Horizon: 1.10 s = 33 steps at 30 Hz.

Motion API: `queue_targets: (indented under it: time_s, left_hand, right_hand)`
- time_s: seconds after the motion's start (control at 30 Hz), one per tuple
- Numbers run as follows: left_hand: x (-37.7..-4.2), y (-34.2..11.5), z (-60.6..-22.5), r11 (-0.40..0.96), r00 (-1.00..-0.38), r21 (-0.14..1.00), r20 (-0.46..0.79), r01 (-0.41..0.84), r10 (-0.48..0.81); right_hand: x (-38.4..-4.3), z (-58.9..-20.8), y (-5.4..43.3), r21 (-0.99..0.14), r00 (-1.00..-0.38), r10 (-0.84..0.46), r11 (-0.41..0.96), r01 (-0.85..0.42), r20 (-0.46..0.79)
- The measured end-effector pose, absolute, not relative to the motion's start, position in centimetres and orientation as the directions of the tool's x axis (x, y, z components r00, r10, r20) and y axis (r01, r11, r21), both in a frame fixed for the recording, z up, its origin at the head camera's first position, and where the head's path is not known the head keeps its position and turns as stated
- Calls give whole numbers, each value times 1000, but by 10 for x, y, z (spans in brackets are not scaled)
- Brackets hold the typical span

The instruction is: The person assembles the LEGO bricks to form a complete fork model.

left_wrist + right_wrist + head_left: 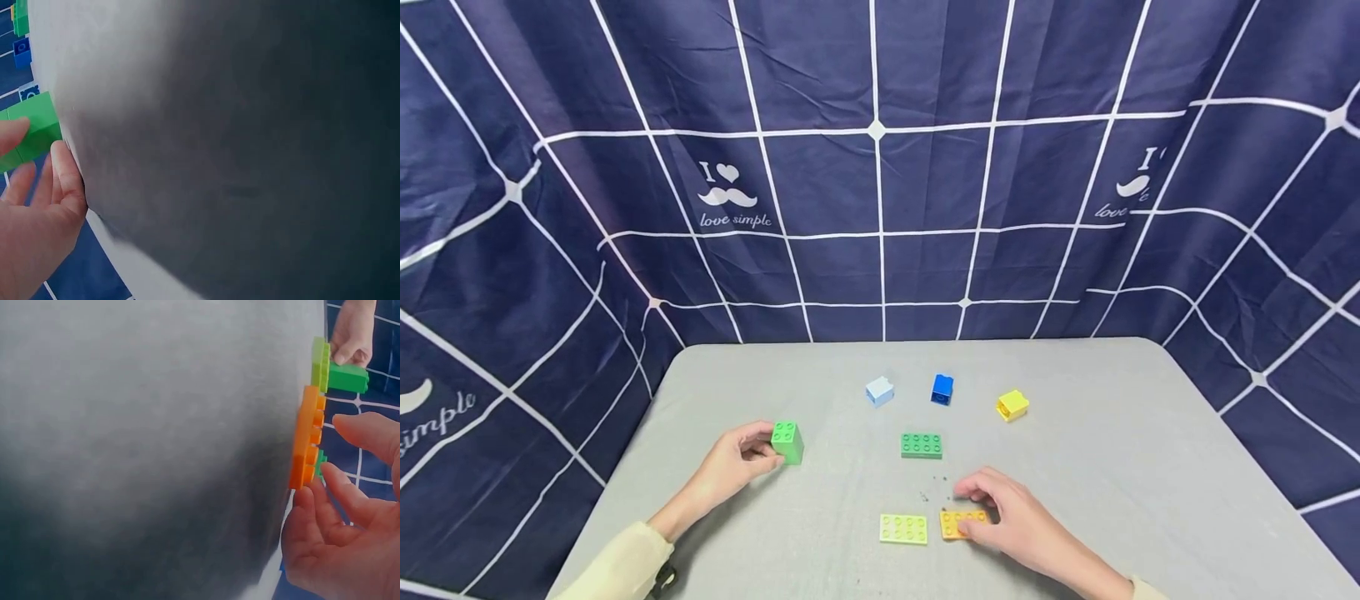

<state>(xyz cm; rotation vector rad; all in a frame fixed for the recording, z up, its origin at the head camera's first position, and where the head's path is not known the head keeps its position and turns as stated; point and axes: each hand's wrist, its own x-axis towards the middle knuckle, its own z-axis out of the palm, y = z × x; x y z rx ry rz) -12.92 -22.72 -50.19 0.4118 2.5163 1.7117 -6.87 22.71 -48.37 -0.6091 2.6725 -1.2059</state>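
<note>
On the table's left side stands a green block tower [787,443], with a seam across it in the left wrist view and studs on top. My left hand [739,456] holds it from the left, thumb on the near side; its other fingers are partly hidden. At the front right, an orange toy brick [952,525] lies flat, studs up. Around its right end hovers my right hand [1011,518], with loosely bent fingers. In the right wrist view, the thumb stands apart from the orange brick [305,437], and the fingertips are close to its end.
Left of the orange brick lies a lime brick [904,529]. A dark green brick [921,446] is farther back. Light blue [880,392], dark blue [942,389] and yellow [1012,405] bricks lie along the back. A navy curtain [925,183] hangs behind the grey table [760,375].
</note>
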Motion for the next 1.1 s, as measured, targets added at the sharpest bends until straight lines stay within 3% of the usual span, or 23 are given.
queue_targets:
  time_s: [0.27, 0.37, 0.5, 0.73, 1.1]
  left_hand:
    - [-106, -214, -492, 477, -997, 876, 41, 69, 69]
    - [-94, -208, -488, 527, -998, 848, 20, 49, 60]
    - [-79, -199, -486, 541, -980, 826, 62, 157, 190]
    - [-63, -167, -482, 457, -886, 838, 65, 298, 458]
    - [-62, -120, -484, 433, -848, 834, 73, 341, 525]
  right_hand:
    - [-70, -489, 234, -730, -883, -469, 590, -345, 39]
    - [-71, -491, 236, -735, -866, -496, 562, -380, 69]
    - [-72, -492, 237, -752, -861, -508, 552, -360, 40]
    - [-74, -492, 237, -771, -860, -510, 553, -315, -14]
    - [-74, -494, 238, -805, -859, -511, 524, -277, -37]
